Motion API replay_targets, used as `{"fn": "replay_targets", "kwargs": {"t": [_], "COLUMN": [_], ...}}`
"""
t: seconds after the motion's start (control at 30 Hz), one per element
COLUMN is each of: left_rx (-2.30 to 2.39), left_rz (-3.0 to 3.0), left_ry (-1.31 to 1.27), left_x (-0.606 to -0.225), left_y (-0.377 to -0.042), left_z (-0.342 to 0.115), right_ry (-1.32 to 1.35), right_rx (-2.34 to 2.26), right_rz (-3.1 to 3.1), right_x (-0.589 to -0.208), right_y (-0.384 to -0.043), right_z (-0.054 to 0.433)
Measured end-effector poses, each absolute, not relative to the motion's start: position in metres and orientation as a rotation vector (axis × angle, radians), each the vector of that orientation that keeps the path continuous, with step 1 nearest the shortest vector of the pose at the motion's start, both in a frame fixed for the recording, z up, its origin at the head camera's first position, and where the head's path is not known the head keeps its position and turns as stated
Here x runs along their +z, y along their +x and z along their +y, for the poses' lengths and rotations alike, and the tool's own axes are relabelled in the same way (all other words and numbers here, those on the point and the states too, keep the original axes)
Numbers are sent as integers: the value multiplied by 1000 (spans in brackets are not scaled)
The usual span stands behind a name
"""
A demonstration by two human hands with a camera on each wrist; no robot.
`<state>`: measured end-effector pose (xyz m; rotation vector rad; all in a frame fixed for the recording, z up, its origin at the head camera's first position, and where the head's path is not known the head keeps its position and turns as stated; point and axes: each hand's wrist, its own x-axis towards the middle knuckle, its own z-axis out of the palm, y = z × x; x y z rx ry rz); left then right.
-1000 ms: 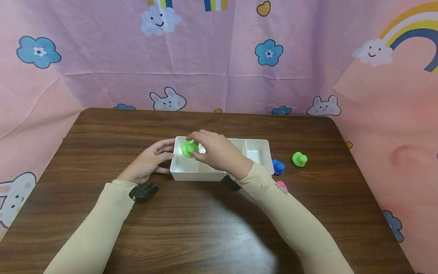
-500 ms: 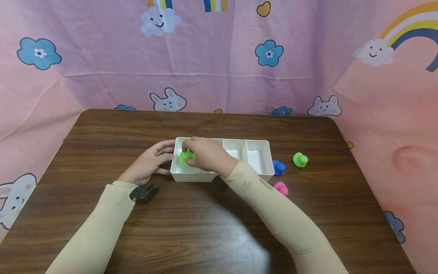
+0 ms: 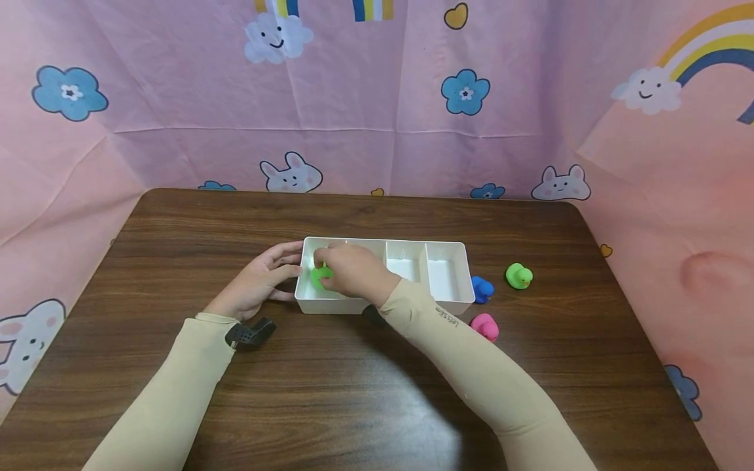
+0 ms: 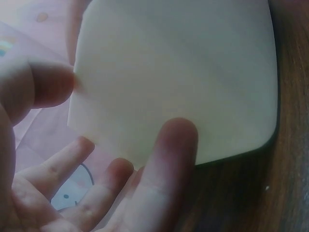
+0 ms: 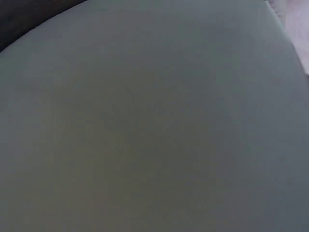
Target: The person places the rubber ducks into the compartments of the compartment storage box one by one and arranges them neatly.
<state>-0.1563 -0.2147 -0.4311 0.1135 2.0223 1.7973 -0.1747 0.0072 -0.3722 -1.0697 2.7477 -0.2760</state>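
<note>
A white divided box (image 3: pixel 449 271) stands on the table in the head view. Inside its leftmost compartment, my right hand (image 3: pixel 360 271) pinches a green rubber duck (image 3: pixel 319 277) between thumb and fingers, which cover part of it. My left hand (image 3: pixel 256 281) rests against the box's left end with fingers extended. The left wrist view shows those fingertips (image 4: pixel 179 140) on the white end wall (image 4: pixel 183 72). A pale box wall (image 5: pixel 154 121) fills most of the right wrist view, and neither the hand nor the duck shows there.
Right of the box sit a blue duck (image 3: pixel 482 289), a pink duck (image 3: pixel 485 326) and another green duck (image 3: pixel 519 276). They rest on the brown wooden table (image 3: pixel 330 392). Behind it hangs a pink patterned cloth (image 3: pixel 353 98).
My right hand has moved left and down, lowering the green duck from above the rim into the leftmost compartment. The left hand stays at the box's end.
</note>
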Motion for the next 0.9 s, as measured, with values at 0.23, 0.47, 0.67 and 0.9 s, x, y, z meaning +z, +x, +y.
{"fn": "replay_targets", "kwargs": {"t": [0.23, 0.47, 0.67, 0.9], "left_rx": [1798, 1800, 1818, 1830], "left_rz": [2021, 2030, 2001, 1995], "left_ry": [100, 91, 89, 84], "left_x": [-428, -426, -429, -430], "left_y": [-154, -152, -152, -153], "left_z": [-213, -215, -216, -214], "right_ry": [-1038, -1000, -1081, -1131], "right_rx": [-274, -289, -403, -496], "right_rz": [2755, 2743, 2778, 2916], "right_x": [-374, -371, -345, -310], "right_y": [-174, -172, -169, -168], "right_z": [6, 6, 30, 98]}}
